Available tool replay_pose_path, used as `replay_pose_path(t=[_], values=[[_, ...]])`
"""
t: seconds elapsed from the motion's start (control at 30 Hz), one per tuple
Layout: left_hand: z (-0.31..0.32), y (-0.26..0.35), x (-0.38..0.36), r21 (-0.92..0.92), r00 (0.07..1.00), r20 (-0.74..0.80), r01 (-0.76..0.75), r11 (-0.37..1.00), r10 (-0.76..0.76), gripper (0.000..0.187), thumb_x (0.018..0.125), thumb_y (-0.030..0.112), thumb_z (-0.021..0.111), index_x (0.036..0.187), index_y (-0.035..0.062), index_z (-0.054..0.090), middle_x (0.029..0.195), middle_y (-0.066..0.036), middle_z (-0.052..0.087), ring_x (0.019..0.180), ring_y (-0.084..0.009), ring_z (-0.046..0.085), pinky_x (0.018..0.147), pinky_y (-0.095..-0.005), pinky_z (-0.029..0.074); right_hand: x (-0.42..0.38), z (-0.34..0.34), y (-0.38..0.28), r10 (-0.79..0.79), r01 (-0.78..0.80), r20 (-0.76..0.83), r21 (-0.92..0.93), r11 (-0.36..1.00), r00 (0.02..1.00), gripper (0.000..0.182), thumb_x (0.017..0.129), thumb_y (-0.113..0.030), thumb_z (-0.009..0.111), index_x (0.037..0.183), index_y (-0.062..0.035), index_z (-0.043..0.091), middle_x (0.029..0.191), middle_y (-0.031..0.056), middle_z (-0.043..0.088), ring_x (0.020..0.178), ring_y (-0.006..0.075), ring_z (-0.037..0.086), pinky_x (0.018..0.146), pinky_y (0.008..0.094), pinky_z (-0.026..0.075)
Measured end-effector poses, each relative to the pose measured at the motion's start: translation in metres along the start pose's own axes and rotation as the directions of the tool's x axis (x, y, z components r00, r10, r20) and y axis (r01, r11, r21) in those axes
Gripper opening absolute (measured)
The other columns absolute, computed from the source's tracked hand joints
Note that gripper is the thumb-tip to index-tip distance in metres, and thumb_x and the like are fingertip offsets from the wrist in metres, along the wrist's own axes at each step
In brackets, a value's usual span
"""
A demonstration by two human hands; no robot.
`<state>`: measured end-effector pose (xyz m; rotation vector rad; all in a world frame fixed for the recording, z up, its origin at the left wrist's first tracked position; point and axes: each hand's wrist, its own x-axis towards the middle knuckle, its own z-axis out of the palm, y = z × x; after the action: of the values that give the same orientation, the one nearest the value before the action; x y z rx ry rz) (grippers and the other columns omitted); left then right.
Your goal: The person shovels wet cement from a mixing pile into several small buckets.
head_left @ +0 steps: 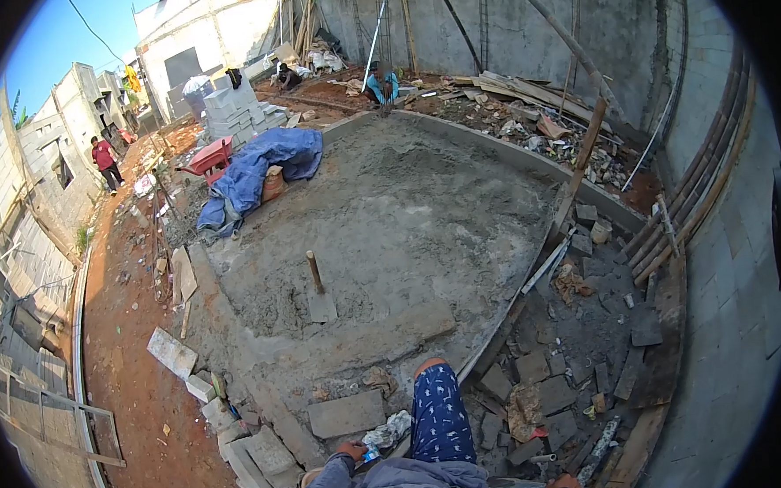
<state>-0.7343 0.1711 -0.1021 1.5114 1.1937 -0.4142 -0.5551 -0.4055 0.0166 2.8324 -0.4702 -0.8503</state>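
Near the bottom edge, my left hand has its fingers curled at the edge of a crumpled clear plastic bag with a blue and white patch. A flat grey slab lies just beyond that hand. My right hand is low at the right, beside rubble, its fingers too small and cut off to read. My knee in blue patterned shorts rises between the hands. Farther out, a hoe or shovel with an upright wooden handle has its blade in wet grey mortar.
A blue tarp lies by a red wheelbarrow and stacked pale blocks. Broken blocks fill the right side. A plank leans at the mortar's edge. One person stands left; another crouches at the back.
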Motion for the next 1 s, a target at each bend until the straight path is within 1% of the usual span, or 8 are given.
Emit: replay_pose_path(t=[0.07,0.2,0.5,0.6,0.7,0.8,0.9,1.0], values=[[0.0,0.002,0.0,0.016,1.0,0.004,0.0,1.0,0.0,0.028,0.079,0.024,0.075,0.101,0.0077,0.074,0.094,-0.008,0.074,0.08,-0.0158,0.072,0.072,-0.0305,0.056,0.001,0.005,0.003,0.001,-0.001,-0.02,0.003,1.0,1.0,0.049,0.082,-0.048,0.066,0.112,-0.0102,0.069,0.119,0.0175,0.067,0.114,0.0336,0.062,0.094,0.0456,0.05],[0.0,0.004,-0.004,0.043,1.0,-0.002,-0.002,0.999,0.002,0.028,0.079,0.023,0.075,0.101,0.0062,0.073,0.092,-0.01,0.073,0.079,-0.0183,0.072,0.073,-0.0323,0.057,-0.004,-0.005,0.002,0.03,-0.03,0.059,0.008,1.0,0.998,0.047,0.083,-0.046,0.066,0.114,-0.0107,0.067,0.122,0.0163,0.065,0.117,0.0345,0.059,0.095,0.0451,0.049],[0.002,0.001,-0.002,0.053,1.0,-0.004,-0.02,0.998,0.02,0.029,0.078,0.024,0.077,0.102,0.0081,0.074,0.092,-0.009,0.074,0.08,-0.0164,0.072,0.073,-0.0304,0.056,-0.01,-0.015,-0.004,0.054,-0.055,0.066,0.021,0.998,0.996,0.046,0.083,-0.045,0.066,0.114,-0.0107,0.068,0.122,0.0162,0.065,0.117,0.0347,0.059,0.095,0.0451,0.049],[0.002,0.004,-0.005,0.101,1.0,-0.009,-0.024,0.995,0.025,0.03,0.078,0.024,0.077,0.103,0.008,0.073,0.092,-0.009,0.074,0.08,-0.0167,0.072,0.074,-0.0304,0.056,-0.01,-0.015,-0.003,0.059,-0.061,0.068,0.028,0.998,0.996,0.046,0.083,-0.045,0.066,0.114,-0.0107,0.068,0.122,0.0162,0.065,0.117,0.0347,0.059,0.096,0.0451,0.049],[0.003,0.002,-0.002,0.061,1.0,0.008,-0.026,0.998,0.025,0.03,0.078,0.025,0.076,0.103,0.0083,0.073,0.09,-0.008,0.074,0.079,-0.0164,0.072,0.075,-0.0305,0.057,-0.01,-0.016,-0.003,0.059,-0.062,0.066,0.031,0.998,0.996,0.045,0.083,-0.045,0.066,0.114,-0.0107,0.068,0.122,0.0161,0.065,0.117,0.0348,0.059,0.096,0.0451,0.049],[0.005,-0.005,0.008,0.102,0.999,-0.009,-0.036,0.994,0.037,0.026,0.079,0.027,0.076,0.099,0.0109,0.074,0.085,-0.007,0.074,0.073,-0.0157,0.071,0.072,-0.0327,0.055,-0.011,-0.017,-0.003,0.063,-0.065,0.066,0.036,0.997,0.996,0.045,0.084,-0.044,0.066,0.114,-0.0107,0.068,0.122,0.0161,0.065,0.117,0.0349,0.059,0.096,0.0451,0.049],[0.006,-0.005,0.007,0.093,0.998,-0.016,-0.057,0.994,0.059,0.023,0.078,0.026,0.076,0.096,0.0109,0.075,0.086,-0.007,0.074,0.074,-0.0162,0.072,0.073,-0.0326,0.055,-0.012,-0.016,-0.004,0.067,-0.069,0.064,0.043,0.997,0.996,0.045,0.084,-0.044,0.066,0.113,-0.0107,0.068,0.122,0.0161,0.065,0.117,0.0349,0.058,0.096,0.0451,0.048],[0.005,-0.003,0.002,0.104,0.999,0.003,-0.04,0.994,0.04,0.028,0.079,0.023,0.075,0.103,0.0067,0.073,0.092,-0.008,0.075,0.081,-0.0163,0.072,0.075,-0.0305,0.057,-0.011,-0.016,-0.004,0.069,-0.072,0.061,0.048,0.996,0.996,0.044,0.084,-0.044,0.066,0.113,-0.0106,0.068,0.122,0.016,0.064,0.117,0.035,0.058,0.096,0.0452,0.048]])
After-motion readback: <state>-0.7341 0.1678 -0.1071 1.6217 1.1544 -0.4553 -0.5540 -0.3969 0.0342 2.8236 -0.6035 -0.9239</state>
